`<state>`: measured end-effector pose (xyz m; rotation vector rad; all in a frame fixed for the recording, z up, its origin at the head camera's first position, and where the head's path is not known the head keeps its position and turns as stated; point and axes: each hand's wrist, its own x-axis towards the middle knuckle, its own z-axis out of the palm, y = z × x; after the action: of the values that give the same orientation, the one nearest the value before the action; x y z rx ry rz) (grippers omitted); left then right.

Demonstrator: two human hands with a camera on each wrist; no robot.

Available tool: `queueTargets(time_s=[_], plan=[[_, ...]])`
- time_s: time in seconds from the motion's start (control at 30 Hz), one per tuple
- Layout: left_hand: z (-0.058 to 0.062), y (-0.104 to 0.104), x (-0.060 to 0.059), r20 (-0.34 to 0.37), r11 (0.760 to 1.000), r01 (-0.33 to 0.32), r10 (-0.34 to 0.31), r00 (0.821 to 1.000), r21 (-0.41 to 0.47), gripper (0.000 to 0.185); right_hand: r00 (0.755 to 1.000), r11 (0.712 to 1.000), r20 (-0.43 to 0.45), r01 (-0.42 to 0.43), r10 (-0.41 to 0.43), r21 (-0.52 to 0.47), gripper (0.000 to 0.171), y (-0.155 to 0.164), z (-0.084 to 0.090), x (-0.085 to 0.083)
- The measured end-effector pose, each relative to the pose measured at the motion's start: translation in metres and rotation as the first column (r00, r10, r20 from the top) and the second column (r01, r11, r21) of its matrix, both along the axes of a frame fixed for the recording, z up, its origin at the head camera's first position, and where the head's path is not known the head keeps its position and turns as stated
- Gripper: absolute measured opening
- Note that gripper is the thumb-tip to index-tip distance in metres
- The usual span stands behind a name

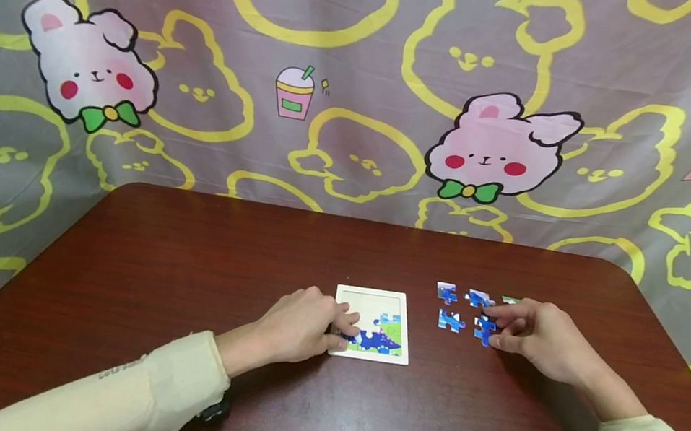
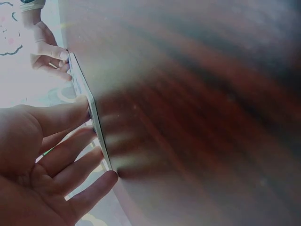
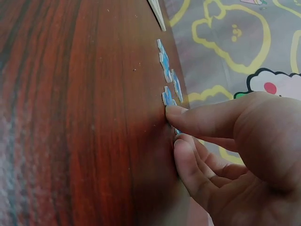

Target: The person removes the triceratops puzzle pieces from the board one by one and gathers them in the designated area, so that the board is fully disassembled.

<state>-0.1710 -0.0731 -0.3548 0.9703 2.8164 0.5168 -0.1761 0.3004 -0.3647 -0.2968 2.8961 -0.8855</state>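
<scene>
My right hand (image 1: 533, 335) is down on the table (image 1: 179, 281), thumb and curled fingers pinching a blue puzzle piece (image 1: 484, 330) that lies flat on the wood. In the right wrist view the thumb tip and fingertips (image 3: 176, 113) press right at the piece's edge, so the grip is on it and it has not left the table. Just beyond that hand I see the loose pieces: one blue piece (image 1: 451, 321) to the left of the one I pinch, two more (image 1: 447, 292) (image 1: 479, 298) in a row farther back, and a sliver of a green-edged piece (image 1: 510, 300) peeking out behind my knuckles.

My left hand (image 1: 304, 327) sits at the left edge of the white puzzle tray (image 1: 374, 294). Its fingers lie fairly straight, tips resting on the tray's near-left corner; the left wrist view shows them touching the tray's thin edge (image 2: 91, 113), holding nothing. Inside the tray, the near part carries fitted pieces in blue and green (image 1: 381, 333), while the far part is bare white.

The tray sits near the middle of the table, the loose pieces just to its right. Behind the table hangs a grey cloth with pink bunnies (image 1: 498, 152).
</scene>
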Motion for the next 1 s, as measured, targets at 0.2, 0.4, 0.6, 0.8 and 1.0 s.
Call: queueTargets(time_s=[0.2,0.4,0.6,0.8,1.0], plan=[[0.001,0.0,0.001,0.009,1.0,-0.01,0.01,1.0,-0.01,0.025,0.999,1.0,-0.031,-0.007,0.007,-0.013,0.041,-0.003,0.005,-0.001],[0.002,0.001,0.0,-0.003,1.0,-0.008,0.008,1.0,-0.017,0.025,0.999,0.999,-0.05,0.007,-0.009,-0.043,0.04,-0.017,0.016,-0.003],[0.003,0.002,0.002,-0.023,1.0,0.005,-0.005,1.0,-0.012,0.024,1.0,0.995,-0.021,-0.003,0.001,-0.104,0.038,-0.04,0.019,-0.005],[0.004,0.008,0.004,-0.071,0.999,0.033,-0.032,0.997,0.012,0.027,0.998,0.991,-0.024,-0.067,0.064,-0.114,0.036,-0.077,0.016,-0.009],[0.004,0.016,0.004,-0.09,0.998,0.056,-0.055,0.994,0.013,0.027,0.987,0.984,-0.028,-0.157,0.155,-0.084,0.033,-0.113,0.009,-0.007]])
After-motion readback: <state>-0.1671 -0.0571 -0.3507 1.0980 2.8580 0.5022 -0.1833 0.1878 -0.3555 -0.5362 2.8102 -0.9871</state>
